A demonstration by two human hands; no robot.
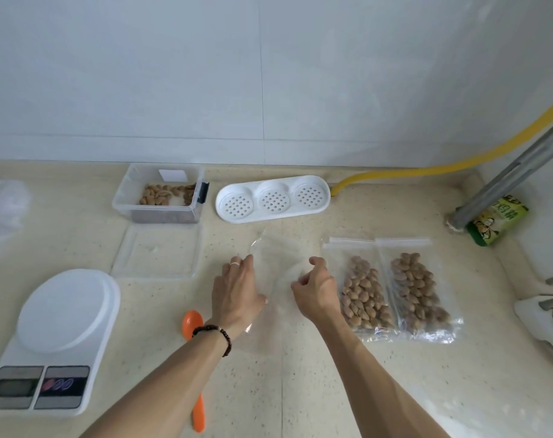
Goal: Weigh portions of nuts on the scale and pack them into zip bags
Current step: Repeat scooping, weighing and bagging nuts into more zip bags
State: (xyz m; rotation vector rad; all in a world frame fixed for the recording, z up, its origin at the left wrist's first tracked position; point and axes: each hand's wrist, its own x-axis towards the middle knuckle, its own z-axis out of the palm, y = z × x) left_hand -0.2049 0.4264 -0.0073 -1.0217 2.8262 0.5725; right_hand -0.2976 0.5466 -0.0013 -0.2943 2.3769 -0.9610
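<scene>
An empty clear zip bag point(276, 263) lies on the counter between my hands. My left hand point(237, 289) rests flat on its left side with straight fingers. My right hand point(314, 287) pinches the bag's right part with curled fingers. Two filled zip bags of nuts point(363, 295) point(417, 292) lie to the right. A clear plastic box with nuts point(164, 194) stands at the back. The white scale point(57, 330) with nothing on its platter sits at the left. An orange spoon point(194, 324) lies partly under my left forearm.
The box's clear lid point(158, 251) lies in front of the box. A white perforated tray point(272, 197) stands at the back. A yellow hose point(426, 167), a metal pipe point(502, 175) and a green packet point(496, 219) are at the right. More clear plastic point(3, 210) lies far left.
</scene>
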